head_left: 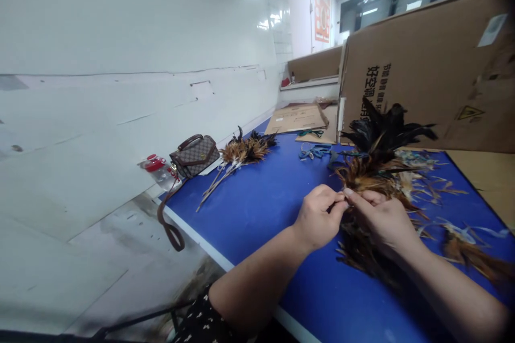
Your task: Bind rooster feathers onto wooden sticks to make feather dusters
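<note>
A bundle of feathers (378,136), black at the top and brown lower down, stands upright at my hands. My right hand (386,220) is closed around its lower part. Thumb and fingers of my left hand (322,217) are pinched at the bundle's base, touching the right thumb; whatever is between them is too small to make out. Under and beside my right hand lie loose dark feathers (358,249). Farther left on the blue table (257,214) rest finished-looking feather bundles on thin sticks (215,187).
A patterned handbag (197,155) and a red-lidded bottle (161,171) stand by the wall at the left edge. Blue cords (316,151) and flat cardboard (298,118) lie farther back. A large cardboard box (434,75) rises behind. Brown feathers (470,252) are scattered at right.
</note>
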A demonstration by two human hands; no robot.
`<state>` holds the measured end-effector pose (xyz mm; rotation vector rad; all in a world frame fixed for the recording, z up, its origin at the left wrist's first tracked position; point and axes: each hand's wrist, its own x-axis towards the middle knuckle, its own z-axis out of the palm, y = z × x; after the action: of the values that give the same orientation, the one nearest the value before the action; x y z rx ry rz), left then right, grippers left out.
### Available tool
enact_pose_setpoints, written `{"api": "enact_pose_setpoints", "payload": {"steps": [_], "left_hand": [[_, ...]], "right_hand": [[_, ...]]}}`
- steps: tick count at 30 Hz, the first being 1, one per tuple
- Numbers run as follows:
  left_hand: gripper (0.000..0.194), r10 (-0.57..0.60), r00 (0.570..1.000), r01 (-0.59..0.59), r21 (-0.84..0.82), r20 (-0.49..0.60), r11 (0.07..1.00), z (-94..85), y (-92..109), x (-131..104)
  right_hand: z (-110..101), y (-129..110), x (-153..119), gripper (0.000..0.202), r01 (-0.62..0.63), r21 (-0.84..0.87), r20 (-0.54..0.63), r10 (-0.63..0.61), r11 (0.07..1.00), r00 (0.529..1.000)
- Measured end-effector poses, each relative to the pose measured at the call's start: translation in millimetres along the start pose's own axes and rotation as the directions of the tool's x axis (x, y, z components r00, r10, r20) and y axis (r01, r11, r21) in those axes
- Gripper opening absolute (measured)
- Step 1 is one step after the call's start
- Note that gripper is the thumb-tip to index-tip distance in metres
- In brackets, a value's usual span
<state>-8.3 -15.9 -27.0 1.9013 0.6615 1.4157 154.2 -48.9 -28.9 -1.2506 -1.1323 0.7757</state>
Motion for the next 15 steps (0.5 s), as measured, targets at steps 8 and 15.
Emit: {"api": "enact_pose_setpoints", "payload": {"steps": [8,15], "left_hand": [[0.061,-0.511,0.814,0.574,-0.512,0.276,0.639,21.0,-5.2,-9.2],[0.065,-0.55,0.804,0.593,-0.376,0.226,0.712,19.6,-37.7,-14.1]], "right_hand": [[-10.3,-0.3,4.0,0.053,-0.151,0.186,0.134,0.127,0.971,0.983],[-39.7,-31.3,13.9,0.057,-0.149,0.088,0.133,0.137,0.985,0.982]]}}
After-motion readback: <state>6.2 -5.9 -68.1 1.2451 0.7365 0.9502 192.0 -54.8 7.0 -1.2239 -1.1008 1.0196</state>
